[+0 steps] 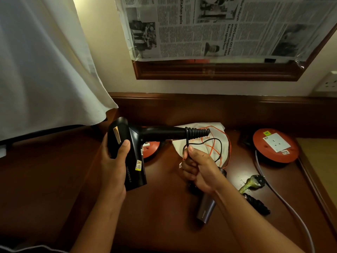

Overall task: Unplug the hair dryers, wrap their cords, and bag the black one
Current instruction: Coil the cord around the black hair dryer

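Note:
My left hand [114, 161] grips the body of the black hair dryer [133, 143], held above the wooden desk with its handle pointing right. Its black cord [197, 132] is coiled in several turns around the handle's end. My right hand [198, 170] pinches the loose stretch of that cord just below the handle. A second, grey hair dryer [207, 209] lies on the desk under my right forearm, partly hidden. A white cloth bag [204, 145] with an orange drawstring lies flat behind my right hand.
A red extension reel [275, 145] with a white socket sits at the right, its grey cable [284, 201] running toward me. A greenish plug [252, 182] and a ribbed black cord end [257, 203] lie nearby. Another red reel [151, 149] hides behind the dryer. A wall socket [328, 82] is at the far right. White fabric [45, 66] hangs at left.

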A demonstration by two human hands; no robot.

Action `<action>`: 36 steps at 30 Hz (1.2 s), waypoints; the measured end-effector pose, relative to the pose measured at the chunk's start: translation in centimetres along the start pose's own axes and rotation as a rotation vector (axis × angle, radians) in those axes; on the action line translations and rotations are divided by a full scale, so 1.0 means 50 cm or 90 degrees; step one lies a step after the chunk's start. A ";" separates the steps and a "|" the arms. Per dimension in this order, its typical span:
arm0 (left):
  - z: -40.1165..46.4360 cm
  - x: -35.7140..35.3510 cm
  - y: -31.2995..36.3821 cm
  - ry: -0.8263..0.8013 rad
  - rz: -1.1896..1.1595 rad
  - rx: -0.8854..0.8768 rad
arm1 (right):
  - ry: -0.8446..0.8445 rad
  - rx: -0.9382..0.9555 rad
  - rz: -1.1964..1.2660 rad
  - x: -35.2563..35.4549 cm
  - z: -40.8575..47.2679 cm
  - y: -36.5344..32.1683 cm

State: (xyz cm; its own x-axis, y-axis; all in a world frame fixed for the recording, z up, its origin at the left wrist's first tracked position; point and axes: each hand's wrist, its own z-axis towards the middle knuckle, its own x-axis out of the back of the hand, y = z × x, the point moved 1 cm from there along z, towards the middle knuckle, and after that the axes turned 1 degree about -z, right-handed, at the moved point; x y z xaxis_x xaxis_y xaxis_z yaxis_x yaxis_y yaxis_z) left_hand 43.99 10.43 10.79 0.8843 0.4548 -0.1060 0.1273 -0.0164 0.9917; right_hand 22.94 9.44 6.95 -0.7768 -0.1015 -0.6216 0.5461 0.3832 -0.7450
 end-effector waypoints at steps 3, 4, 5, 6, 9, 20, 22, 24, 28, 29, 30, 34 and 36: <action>0.000 0.005 -0.002 0.000 0.001 0.017 | 0.024 0.046 -0.012 0.001 0.002 -0.007; 0.001 0.006 -0.002 0.000 0.002 0.025 | 0.033 0.063 -0.037 0.002 0.004 -0.009; 0.001 0.007 -0.001 -0.001 0.001 0.031 | 0.044 0.081 -0.077 0.001 0.005 -0.010; 0.002 0.008 -0.001 -0.003 -0.002 0.036 | 0.059 0.099 -0.131 -0.001 0.007 -0.009; 0.005 0.008 0.004 -0.014 -0.009 0.040 | 0.105 0.109 -0.241 -0.011 0.014 -0.001; 0.004 0.017 0.012 -0.011 -0.015 0.038 | -0.047 -0.022 -0.045 0.014 0.037 -0.004; 0.005 0.018 0.014 -0.010 -0.014 0.040 | -0.018 -0.009 -0.110 0.022 0.047 -0.006; 0.007 0.020 0.015 -0.009 -0.016 0.048 | 0.003 -0.003 -0.210 0.028 0.056 -0.014; 0.013 0.024 0.022 -0.027 -0.030 0.044 | 0.029 -0.019 -0.372 0.034 0.077 -0.039; 0.014 0.024 0.024 -0.032 -0.030 0.042 | 0.030 -0.026 -0.394 0.035 0.082 -0.047; 0.017 0.025 0.025 -0.034 -0.030 0.038 | 0.023 -0.033 -0.402 0.036 0.088 -0.055; 0.020 0.018 0.033 -0.050 -0.012 0.019 | -0.028 -0.075 -0.356 0.044 0.108 -0.093; 0.017 0.014 0.040 -0.061 -0.004 0.015 | -0.028 -0.078 -0.373 0.048 0.114 -0.117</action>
State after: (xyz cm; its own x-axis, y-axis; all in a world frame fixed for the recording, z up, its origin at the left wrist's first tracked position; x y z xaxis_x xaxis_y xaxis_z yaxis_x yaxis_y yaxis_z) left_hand 45.23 9.95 12.64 0.9221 0.3681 -0.1197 0.1424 -0.0350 0.9892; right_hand 19.69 1.71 8.42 -0.9222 -0.3654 -0.1267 -0.0121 0.3546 -0.9349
